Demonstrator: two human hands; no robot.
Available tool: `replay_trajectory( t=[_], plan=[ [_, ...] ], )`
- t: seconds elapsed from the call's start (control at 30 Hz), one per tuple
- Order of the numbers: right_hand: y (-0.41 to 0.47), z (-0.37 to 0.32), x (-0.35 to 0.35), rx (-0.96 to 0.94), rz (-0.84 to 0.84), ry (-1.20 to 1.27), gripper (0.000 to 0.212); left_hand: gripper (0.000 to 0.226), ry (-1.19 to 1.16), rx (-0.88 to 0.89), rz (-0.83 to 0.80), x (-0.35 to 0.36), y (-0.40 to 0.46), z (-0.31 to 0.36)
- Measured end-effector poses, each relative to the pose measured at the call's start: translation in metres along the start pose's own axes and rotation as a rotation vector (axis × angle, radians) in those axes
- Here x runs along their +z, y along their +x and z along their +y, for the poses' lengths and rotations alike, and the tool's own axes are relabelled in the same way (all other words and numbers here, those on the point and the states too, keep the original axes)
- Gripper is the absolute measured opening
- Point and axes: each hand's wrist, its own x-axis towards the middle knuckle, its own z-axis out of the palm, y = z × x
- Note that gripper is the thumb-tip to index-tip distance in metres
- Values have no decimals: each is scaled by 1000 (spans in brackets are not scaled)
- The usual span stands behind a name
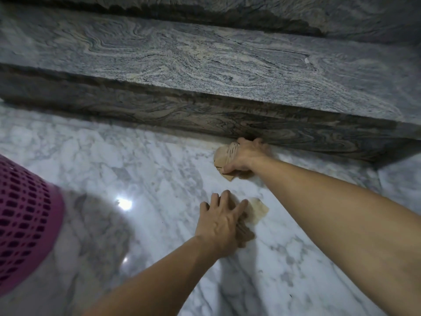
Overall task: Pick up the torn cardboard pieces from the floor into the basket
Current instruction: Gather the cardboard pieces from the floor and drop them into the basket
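My right hand (245, 156) grips a cardboard piece (224, 156) at the foot of the stone step (205, 65), fingers curled round it. My left hand (219, 222) lies flat, fingers spread, pressing another piece (257, 209) on the marble floor (159, 167). The pink basket (25, 220) sits at the left edge, well apart from both pieces.

Marble floor (141, 160) (glossy) bears 2 cardboard pieces (258, 209), basket (27, 224).

Left hand (219, 222) flat — right hand (245, 156) seemingly curled.
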Motion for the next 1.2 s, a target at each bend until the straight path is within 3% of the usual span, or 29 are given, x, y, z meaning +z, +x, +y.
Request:
replay_trajectory(
  t=[0.1,0.23,0.53,0.77,0.9,0.97,1.2],
  plan=[
    [-4,-1,-1,-32,22,15,103,62,-77,0,32,1,-2,2],
    [-9,2,-4,-79,30,77,95,44,-123,10,19,1,-1,4],
    [-17,14,-13,-130,-60,340,61,21,-291,-4,34,-12,-8,-11],
    [-43,31,-38,-123,-22,474,51,21,-386,-79,30,-26,-21,-31],
    [-70,43,-56,-131,-46,568,38,7,-480,-96,15,-46,-28,-45],
    [-87,41,-64,-151,-55,568,36,19,-599,-118,-9,-63,-35,-55],
    [-156,-32,-119,-288,-30,500,26,17,-647,-119,104,-171,-92,-111]
  ],
)
